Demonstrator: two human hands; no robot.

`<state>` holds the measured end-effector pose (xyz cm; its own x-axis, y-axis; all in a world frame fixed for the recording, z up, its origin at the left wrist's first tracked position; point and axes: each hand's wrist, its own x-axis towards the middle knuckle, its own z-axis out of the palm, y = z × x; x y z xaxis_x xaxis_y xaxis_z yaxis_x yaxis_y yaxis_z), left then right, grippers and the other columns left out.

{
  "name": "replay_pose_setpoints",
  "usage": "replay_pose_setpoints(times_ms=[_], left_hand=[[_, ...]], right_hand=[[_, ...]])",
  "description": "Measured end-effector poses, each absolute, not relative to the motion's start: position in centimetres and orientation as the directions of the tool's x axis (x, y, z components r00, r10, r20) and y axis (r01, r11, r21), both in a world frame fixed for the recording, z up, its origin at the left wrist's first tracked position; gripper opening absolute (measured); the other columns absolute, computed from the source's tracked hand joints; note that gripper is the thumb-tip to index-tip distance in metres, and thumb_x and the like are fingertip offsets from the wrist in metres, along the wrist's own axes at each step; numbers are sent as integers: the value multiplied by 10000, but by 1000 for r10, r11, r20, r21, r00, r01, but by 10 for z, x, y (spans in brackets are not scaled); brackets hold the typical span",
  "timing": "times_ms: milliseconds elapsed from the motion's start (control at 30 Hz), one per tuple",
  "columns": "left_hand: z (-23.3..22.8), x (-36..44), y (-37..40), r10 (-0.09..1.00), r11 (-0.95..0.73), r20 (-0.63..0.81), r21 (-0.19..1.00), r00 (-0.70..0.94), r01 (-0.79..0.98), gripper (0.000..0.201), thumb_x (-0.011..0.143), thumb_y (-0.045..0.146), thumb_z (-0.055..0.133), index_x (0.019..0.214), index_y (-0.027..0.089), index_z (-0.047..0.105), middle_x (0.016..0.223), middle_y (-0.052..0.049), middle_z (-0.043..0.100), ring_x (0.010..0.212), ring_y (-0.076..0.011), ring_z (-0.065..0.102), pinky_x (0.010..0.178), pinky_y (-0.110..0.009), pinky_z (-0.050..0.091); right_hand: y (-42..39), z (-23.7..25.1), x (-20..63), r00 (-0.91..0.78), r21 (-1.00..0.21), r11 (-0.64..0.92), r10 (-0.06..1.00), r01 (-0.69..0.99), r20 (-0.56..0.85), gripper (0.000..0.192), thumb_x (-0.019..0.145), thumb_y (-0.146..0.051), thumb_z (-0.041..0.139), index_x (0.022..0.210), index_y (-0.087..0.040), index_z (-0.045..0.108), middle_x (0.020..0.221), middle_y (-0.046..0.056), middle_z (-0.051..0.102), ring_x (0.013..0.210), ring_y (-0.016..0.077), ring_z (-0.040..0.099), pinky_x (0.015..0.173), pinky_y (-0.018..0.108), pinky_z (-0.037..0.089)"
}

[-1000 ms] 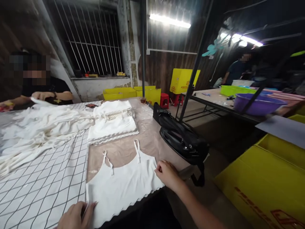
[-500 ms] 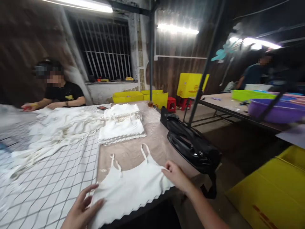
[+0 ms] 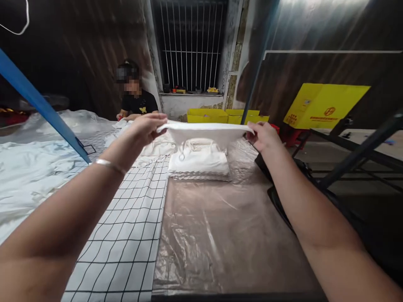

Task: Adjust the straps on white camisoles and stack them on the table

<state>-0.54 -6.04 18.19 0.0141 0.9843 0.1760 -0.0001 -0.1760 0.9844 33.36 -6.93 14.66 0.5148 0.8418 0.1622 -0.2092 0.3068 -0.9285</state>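
A white camisole (image 3: 208, 131) is stretched in the air between my two hands, above the far part of the table. My left hand (image 3: 150, 126) grips its left end, fingers closed over the cloth. At the other end my right hand (image 3: 263, 133) pinches the edge between thumb and fingers. Straps hang down from the garment toward a neat stack of folded white camisoles (image 3: 199, 165) with scalloped hems. Part of the stack is hidden behind the held cloth.
Clear plastic sheeting (image 3: 226, 239) covers the brown tabletop, beside a checked cloth (image 3: 126, 235). Loose white garments (image 3: 34, 167) lie at left. A blue post (image 3: 40, 100) slants there. A black bag (image 3: 283, 197) sits at right. Across the table is a person (image 3: 138, 98); yellow boxes (image 3: 327, 105) stand behind.
The camisole has been lifted from the near table edge and carried forward, over toward the stack. Both arms are now stretched out. The view has swung to the right-hand things less, more toward the left.
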Motion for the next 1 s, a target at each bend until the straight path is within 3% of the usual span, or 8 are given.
replay_pose_setpoints(times_ms=[100, 233, 333, 400, 600, 733, 867, 1000], left_hand=[[180, -1, -21, 986, -166, 165, 986, -21, -15, 159, 863, 38, 573, 1019, 37, 603, 983, -29, 611, 1105, -147, 610, 907, -243, 481], [109, 0, -3, 993, 99, -94, 992, -68, 77, 61, 814, 47, 626, 829, 104, 613, 880, -12, 645, 876, -102, 652, 839, -244, 547], [46, -3, -3, 966, 255, -243, 953, -93, 165, 195, 642, 87, 782, 759, 105, 626, 685, -12, 629, 637, -110, 613, 677, -274, 561], [19, -6, -4, 958, 282, -267, 938, -100, 202, 280, 519, 90, 840, 715, 109, 641, 617, -17, 621, 566, -122, 587, 608, -275, 534], [7, -6, 0, 982, 184, -153, 912, -114, 365, 197, 537, 85, 772, 687, 160, 668, 598, -3, 610, 628, -166, 605, 654, -282, 499], [-1, 2, -1, 989, 73, 4, 857, -149, 510, 157, 566, 56, 737, 624, 181, 662, 732, -15, 652, 788, -188, 627, 769, -267, 482], [-15, -22, 11, 966, 59, 109, 792, -236, 608, 119, 674, 188, 754, 765, 183, 677, 836, -17, 648, 770, -156, 604, 738, -253, 473], [-12, -84, 32, 875, 157, 202, 741, -440, 653, 111, 816, 230, 639, 904, 162, 631, 934, -60, 625, 850, -179, 599, 783, -294, 464]], right_hand=[[-33, 142, 331, 516, -965, 228, 847, -132, 129, 350, 724, -85, 700, 746, -216, 376, 688, -64, 534, 570, 70, 535, 457, 152, 479], [-29, 78, 317, 484, -998, -66, 872, -14, -64, 367, 666, -74, 730, 715, -212, 393, 622, -55, 545, 528, 95, 551, 419, 186, 482], [-39, 25, 311, 474, -982, -180, 870, 47, -137, 373, 601, -75, 753, 655, -208, 409, 511, -73, 476, 439, 88, 472, 380, 206, 454], [-45, 3, 312, 484, -970, -221, 863, 101, -146, 354, 580, -87, 753, 634, -207, 424, 490, -80, 446, 426, 83, 439, 387, 216, 449], [-53, -9, 321, 516, -933, -213, 856, 289, -36, 298, 570, -162, 721, 610, -215, 431, 556, -73, 451, 506, 101, 454, 489, 235, 423], [-56, -9, 320, 501, -873, -184, 862, 451, 77, 280, 553, -249, 701, 573, -229, 423, 548, -46, 460, 575, 143, 467, 573, 270, 389], [-85, -19, 324, 386, -713, -62, 871, 699, 303, 276, 568, -419, 638, 718, -239, 490, 676, 19, 590, 678, 222, 580, 637, 330, 431], [-161, -61, 332, 225, -687, 10, 941, 727, 251, 372, 605, -576, 634, 831, -284, 591, 746, 53, 660, 641, 254, 645, 571, 372, 503]])
